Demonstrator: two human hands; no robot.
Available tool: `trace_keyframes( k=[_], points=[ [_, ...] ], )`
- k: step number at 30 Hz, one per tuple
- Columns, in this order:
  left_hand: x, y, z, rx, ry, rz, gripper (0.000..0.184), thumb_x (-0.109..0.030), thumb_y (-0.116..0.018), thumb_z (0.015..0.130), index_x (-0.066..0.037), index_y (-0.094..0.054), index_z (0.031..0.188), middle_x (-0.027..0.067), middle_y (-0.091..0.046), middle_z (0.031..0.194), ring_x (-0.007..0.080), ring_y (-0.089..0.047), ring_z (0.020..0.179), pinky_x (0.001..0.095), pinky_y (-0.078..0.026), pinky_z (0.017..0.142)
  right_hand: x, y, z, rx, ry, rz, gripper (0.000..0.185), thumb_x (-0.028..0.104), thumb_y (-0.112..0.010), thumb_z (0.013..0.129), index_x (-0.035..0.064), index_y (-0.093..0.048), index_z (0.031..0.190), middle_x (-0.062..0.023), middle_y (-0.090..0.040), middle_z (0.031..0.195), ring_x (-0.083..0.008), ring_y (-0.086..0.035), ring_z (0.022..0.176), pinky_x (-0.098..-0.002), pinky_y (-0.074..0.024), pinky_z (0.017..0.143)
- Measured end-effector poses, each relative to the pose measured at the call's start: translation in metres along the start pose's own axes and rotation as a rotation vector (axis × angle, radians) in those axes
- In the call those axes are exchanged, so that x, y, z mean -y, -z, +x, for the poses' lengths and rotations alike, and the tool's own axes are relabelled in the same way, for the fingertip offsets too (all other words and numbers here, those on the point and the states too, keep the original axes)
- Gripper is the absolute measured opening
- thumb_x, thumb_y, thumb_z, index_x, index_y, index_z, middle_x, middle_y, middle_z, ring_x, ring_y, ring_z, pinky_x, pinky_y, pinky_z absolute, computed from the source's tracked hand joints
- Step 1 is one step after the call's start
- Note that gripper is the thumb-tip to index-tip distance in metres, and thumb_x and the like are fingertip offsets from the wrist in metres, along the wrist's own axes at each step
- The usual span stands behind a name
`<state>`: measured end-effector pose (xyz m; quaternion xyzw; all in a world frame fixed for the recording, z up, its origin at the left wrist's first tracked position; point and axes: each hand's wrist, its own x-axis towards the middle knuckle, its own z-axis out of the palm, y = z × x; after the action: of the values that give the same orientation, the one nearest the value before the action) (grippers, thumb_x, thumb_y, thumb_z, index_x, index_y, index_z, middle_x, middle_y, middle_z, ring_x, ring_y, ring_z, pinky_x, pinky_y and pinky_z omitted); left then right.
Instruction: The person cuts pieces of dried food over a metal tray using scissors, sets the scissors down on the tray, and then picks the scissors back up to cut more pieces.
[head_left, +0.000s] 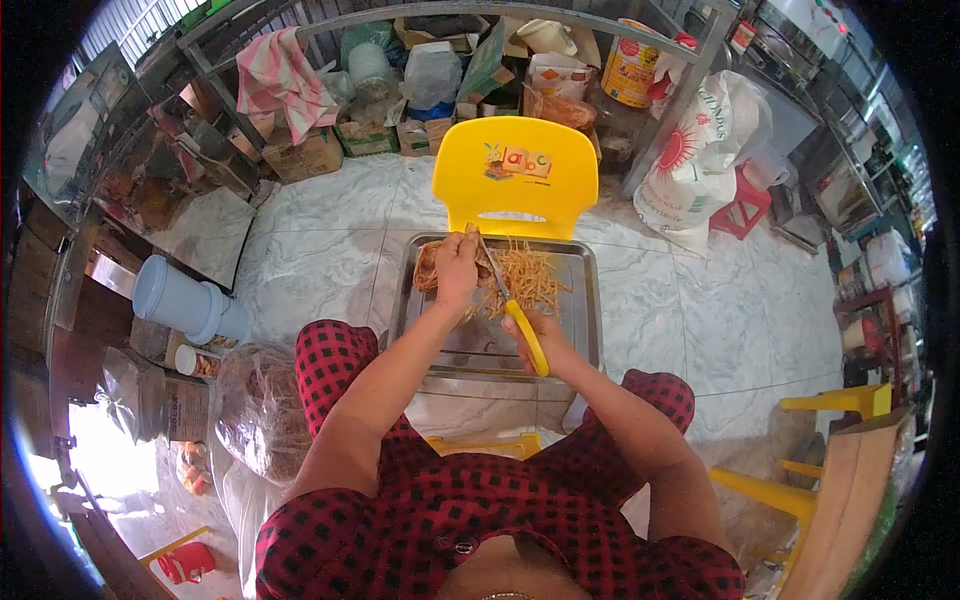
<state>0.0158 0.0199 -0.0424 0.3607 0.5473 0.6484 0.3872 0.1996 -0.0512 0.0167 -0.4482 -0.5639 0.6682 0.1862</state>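
Observation:
A metal tray point(450, 357) rests on a yellow chair point(515, 150) in front of me. My right hand point(538, 338) is closed around the yellow handles of a pair of scissors point(526, 338), whose blades point up and left. My left hand point(458, 270) is closed on a brown piece at the tray's upper left, beside the blade tips. More brown pieces point(427, 268) lie to its left. Thin tan strips point(530, 278) are heaped on the tray, right of the blades.
White sacks point(690, 160) and a red stool point(741, 205) stand at the upper right. Boxes and bags point(432, 80) fill a shelf behind the chair. Pale blue buckets point(168, 290) lie at the left, near a large plastic bag point(262, 415). Yellow stool legs point(765, 492) show at the lower right.

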Motion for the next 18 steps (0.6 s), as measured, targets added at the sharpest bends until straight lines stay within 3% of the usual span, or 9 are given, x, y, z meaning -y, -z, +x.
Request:
trace_keyframes(
  k=[3,5,12,18],
  points=[
    [-0.009,-0.001,-0.005,0.001,-0.013,0.013,0.022,-0.025,-0.048,0.09,-0.005,-0.052,0.084,0.002,-0.053,0.057,0.0108,-0.048,0.038,0.023,-0.036,0.033,-0.003,-0.001,0.0,-0.018,-0.001,0.006,0.045,0.047,-0.056,0.083,0.0029,-0.055,0.095,0.0016,-0.045,0.053,-0.0086,-0.045,0.038,-0.022,-0.0378,0.036],
    [-0.041,-0.007,-0.018,-0.019,0.171,-0.089,0.019,-0.023,-0.047,0.09,-0.005,-0.051,0.083,0.0032,-0.053,0.057,0.0108,-0.048,0.038,0.0232,-0.036,0.034,-0.005,0.0,0.001,-0.029,0.039,-0.051,0.048,0.048,-0.055,0.083,0.0019,-0.055,0.096,0.0006,-0.045,0.053,-0.009,-0.045,0.039,-0.0227,-0.0379,0.037],
    [-0.036,-0.006,-0.02,0.122,0.116,0.032,0.02,-0.021,-0.044,0.09,-0.003,-0.052,0.084,0.0027,-0.049,0.056,0.0116,-0.05,0.038,0.0233,-0.039,0.034,-0.01,-0.001,0.008,-0.004,0.049,-0.014,0.053,0.052,-0.052,0.083,0.0011,-0.05,0.097,0.0003,-0.044,0.053,-0.0103,-0.046,0.041,-0.0239,-0.0386,0.039],
    [-0.024,-0.013,-0.024,0.096,0.129,-0.08,0.02,-0.015,-0.045,0.09,-0.005,-0.047,0.073,0.0017,-0.046,0.053,0.0107,-0.049,0.038,0.0232,-0.039,0.034,-0.006,-0.001,0.004,-0.02,0.039,0.016,0.049,0.052,-0.052,0.083,0.0029,-0.05,0.091,0.0012,-0.042,0.052,-0.01,-0.045,0.04,-0.0237,-0.0394,0.038]
  ],
)
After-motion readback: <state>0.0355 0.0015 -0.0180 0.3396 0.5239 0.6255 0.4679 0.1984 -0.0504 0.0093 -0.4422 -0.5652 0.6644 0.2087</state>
